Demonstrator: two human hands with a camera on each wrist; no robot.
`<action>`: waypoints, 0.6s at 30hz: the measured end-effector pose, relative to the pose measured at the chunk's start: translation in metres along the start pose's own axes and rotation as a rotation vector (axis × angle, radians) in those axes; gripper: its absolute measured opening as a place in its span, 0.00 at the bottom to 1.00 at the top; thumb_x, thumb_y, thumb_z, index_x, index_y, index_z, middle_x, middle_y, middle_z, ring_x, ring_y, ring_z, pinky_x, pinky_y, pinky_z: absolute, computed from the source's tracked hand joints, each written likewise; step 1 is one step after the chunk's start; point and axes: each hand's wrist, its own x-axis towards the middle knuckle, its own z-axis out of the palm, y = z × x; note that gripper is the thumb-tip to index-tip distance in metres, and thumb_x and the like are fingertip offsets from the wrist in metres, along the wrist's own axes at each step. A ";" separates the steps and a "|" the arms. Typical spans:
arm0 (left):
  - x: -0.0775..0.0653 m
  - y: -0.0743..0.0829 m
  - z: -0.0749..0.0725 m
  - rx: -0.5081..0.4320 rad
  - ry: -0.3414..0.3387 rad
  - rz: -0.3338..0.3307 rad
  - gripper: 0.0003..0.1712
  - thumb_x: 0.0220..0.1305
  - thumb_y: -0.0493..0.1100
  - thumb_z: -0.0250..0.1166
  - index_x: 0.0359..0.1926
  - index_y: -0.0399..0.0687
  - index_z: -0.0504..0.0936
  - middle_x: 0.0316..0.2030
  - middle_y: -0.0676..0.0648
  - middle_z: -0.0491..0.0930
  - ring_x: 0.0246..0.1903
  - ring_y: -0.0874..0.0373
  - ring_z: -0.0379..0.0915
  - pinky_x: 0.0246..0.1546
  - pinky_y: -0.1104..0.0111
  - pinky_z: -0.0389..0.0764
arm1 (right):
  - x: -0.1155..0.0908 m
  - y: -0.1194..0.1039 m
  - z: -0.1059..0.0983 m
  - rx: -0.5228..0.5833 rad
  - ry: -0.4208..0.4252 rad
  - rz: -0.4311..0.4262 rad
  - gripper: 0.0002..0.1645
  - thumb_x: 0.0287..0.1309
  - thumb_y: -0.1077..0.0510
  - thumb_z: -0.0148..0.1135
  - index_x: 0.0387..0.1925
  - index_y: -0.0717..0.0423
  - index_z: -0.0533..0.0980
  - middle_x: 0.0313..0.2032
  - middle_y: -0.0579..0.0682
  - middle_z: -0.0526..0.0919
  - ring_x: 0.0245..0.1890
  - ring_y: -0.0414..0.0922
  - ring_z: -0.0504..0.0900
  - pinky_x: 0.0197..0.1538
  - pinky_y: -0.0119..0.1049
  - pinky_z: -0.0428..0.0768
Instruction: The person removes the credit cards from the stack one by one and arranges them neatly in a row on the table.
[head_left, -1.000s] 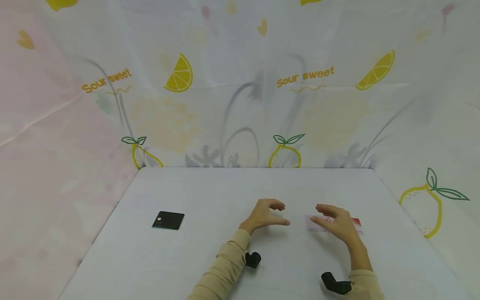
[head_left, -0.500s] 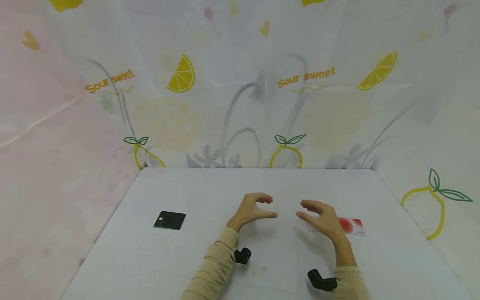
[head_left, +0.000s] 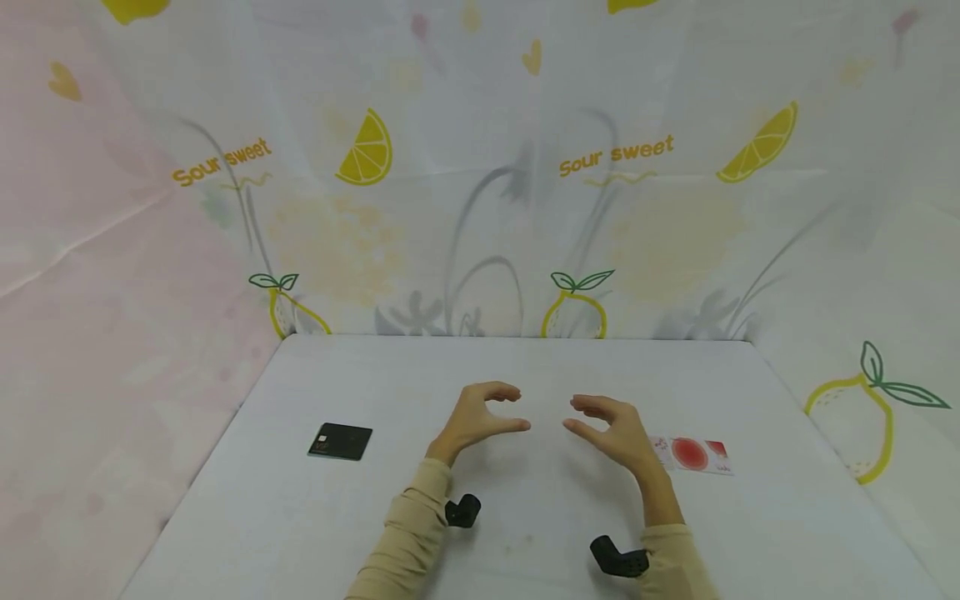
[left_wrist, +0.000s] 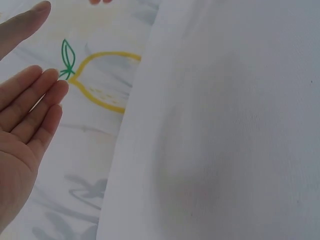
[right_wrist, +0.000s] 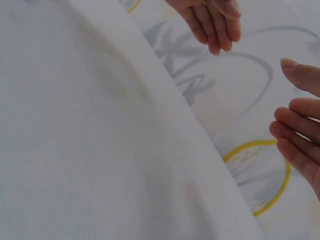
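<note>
Above the middle of the white table, my left hand (head_left: 477,417) and right hand (head_left: 617,429) face each other in the head view, with a gap between them. Each has its thumb spread from its gently bent fingers and holds nothing. A red and white printed paper slip (head_left: 692,455) lies flat to the right, its left end partly behind my right wrist. Flat on the left side lies a black card (head_left: 340,442) with a small light chip. In the left wrist view the left palm (left_wrist: 17,155) shows bare; in the right wrist view the right fingers (right_wrist: 297,132) appear relaxed.
The white table (head_left: 525,358) ends at a back wall of lemon-printed cloth (head_left: 465,208). Similar cloth hangs at both sides. A black wrist device (head_left: 462,511) sits at the left forearm, another black device (head_left: 619,557) at the right.
Both hands have moved left above the table, keeping their facing pose. More of the red and white slip shows now. The black card stays on the table.
</note>
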 end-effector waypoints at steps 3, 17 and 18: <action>-0.003 0.000 -0.005 0.004 0.011 -0.016 0.25 0.43 0.46 0.77 0.43 0.38 0.83 0.42 0.42 0.83 0.44 0.52 0.78 0.50 0.60 0.76 | 0.004 -0.003 0.005 0.014 -0.013 -0.015 0.22 0.48 0.64 0.70 0.47 0.70 0.78 0.43 0.61 0.83 0.44 0.55 0.82 0.49 0.47 0.78; -0.018 -0.007 -0.033 0.043 0.081 -0.064 0.25 0.43 0.45 0.77 0.43 0.37 0.83 0.41 0.42 0.83 0.44 0.51 0.78 0.50 0.58 0.76 | 0.023 -0.017 0.032 0.058 -0.071 -0.043 0.22 0.49 0.63 0.70 0.46 0.71 0.78 0.42 0.61 0.83 0.44 0.56 0.82 0.50 0.46 0.78; -0.019 -0.007 -0.035 0.046 0.086 -0.066 0.25 0.43 0.44 0.77 0.43 0.37 0.83 0.41 0.42 0.83 0.44 0.50 0.78 0.50 0.57 0.76 | 0.024 -0.018 0.035 0.060 -0.074 -0.054 0.22 0.49 0.63 0.70 0.46 0.70 0.78 0.42 0.61 0.84 0.44 0.56 0.82 0.49 0.46 0.78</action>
